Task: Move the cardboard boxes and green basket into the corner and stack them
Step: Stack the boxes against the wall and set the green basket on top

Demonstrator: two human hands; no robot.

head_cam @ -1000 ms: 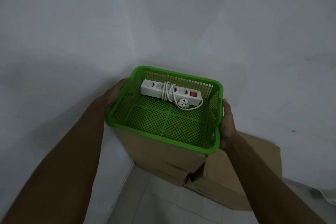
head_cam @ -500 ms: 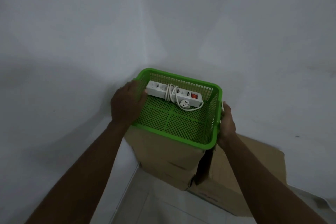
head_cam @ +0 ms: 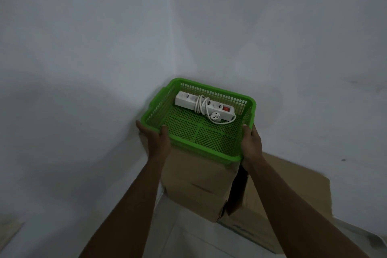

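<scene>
The green basket [head_cam: 199, 148] sat on the stacked cardboard boxes [head_cam: 196, 184] in the wall corner, between my hands. My left hand [head_cam: 156, 140] gripped its near-left corner and my right hand [head_cam: 251, 144] its near-right. A white power strip [head_cam: 204, 105] lay inside, beyond my fingers.

Both my bare forearms reach up from the bottom of the frame toward its centre. My left hand [head_cam: 156, 140] grips the near-left corner of the green plastic mesh basket [head_cam: 209, 150], thumb over the rim; my right hand [head_cam: 252, 144] clasps its near-right corner.
</scene>
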